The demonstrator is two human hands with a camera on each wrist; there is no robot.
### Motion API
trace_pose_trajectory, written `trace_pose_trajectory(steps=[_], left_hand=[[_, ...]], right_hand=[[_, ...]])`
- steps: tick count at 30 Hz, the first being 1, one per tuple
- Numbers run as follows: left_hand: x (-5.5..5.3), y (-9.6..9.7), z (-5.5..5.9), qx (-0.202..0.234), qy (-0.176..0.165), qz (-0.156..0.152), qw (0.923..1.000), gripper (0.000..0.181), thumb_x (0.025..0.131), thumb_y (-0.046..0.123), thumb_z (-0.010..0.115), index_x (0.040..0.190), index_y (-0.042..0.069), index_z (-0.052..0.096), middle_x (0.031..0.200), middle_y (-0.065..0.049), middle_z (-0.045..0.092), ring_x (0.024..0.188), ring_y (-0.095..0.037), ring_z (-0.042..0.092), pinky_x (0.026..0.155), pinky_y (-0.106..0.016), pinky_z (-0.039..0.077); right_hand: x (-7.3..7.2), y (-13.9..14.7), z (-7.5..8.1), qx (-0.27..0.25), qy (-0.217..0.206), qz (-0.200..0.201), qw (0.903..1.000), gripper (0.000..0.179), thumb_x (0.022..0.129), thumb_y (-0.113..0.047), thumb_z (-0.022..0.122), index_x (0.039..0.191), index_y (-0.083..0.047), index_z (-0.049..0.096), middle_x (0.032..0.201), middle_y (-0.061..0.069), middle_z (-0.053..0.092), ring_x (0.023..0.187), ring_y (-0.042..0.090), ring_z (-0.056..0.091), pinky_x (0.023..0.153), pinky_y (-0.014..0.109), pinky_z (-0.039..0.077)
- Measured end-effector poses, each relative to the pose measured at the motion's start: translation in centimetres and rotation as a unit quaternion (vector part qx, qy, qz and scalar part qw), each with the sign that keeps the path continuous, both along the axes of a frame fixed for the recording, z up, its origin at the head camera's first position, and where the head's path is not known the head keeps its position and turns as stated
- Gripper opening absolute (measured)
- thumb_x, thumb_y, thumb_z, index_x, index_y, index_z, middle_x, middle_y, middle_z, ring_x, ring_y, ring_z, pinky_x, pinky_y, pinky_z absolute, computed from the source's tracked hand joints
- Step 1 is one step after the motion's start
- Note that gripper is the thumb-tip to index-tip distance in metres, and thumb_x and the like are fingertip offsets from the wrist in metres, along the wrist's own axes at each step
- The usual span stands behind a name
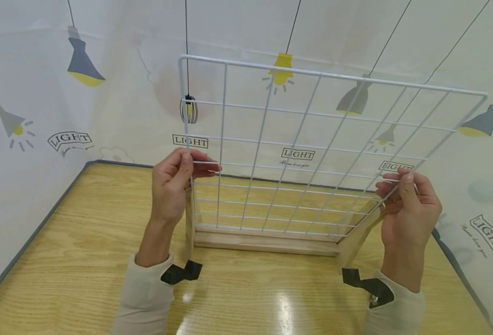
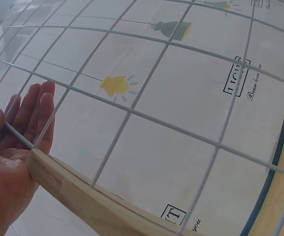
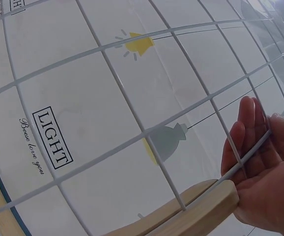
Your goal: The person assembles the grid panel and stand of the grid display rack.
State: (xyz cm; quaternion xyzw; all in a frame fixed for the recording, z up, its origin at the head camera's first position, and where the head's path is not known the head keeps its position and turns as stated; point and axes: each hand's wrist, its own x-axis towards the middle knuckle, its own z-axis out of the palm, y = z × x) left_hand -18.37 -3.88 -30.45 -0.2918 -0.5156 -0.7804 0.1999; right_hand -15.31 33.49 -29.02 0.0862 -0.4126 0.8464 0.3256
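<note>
A white wire grid panel (image 1: 321,75) stands upright in a pale wooden stand (image 1: 267,244), its lower edge at the crossbar. My left hand (image 1: 170,188) pinches the panel's left side wire, thumb in front and fingers behind. On the opposite side, my right hand (image 1: 409,207) holds the right side wire the same way. In the left wrist view, the panel's edge meets the end of a wooden side piece (image 2: 78,199) just below the hand. A grooved side piece (image 3: 206,211) takes the other edge in the right wrist view.
The stand rests on a wood-grain table (image 1: 271,298). Behind it rises a pale wall covering (image 1: 124,93) printed with lamps and LIGHT labels, and a dark strip runs along the table's back edge. Black straps (image 1: 382,291) are on both sleeves.
</note>
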Motion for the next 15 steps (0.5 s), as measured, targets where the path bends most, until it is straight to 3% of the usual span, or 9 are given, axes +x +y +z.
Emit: trace_pose_trajectory(steps=[15], left_hand=[[0.00, -0.03, -0.05, -0.004, 0.001, 0.004, 1.0000, 0.031, 0.097, 0.005, 0.034, 0.089, -0.019, 0.051, 0.085, -0.019, 0.063, 0.077, -0.029, 0.065, 0.068, -0.039, 0.055]], right_hand=[[-0.02, 0.01, 0.02, -0.006, 0.001, 0.006, 1.0000, 0.031, 0.081, 0.001, 0.062, 0.099, 0.022, 0.049, 0.077, 0.027, 0.062, 0.059, 0.035, 0.062, 0.054, 0.036, 0.055]])
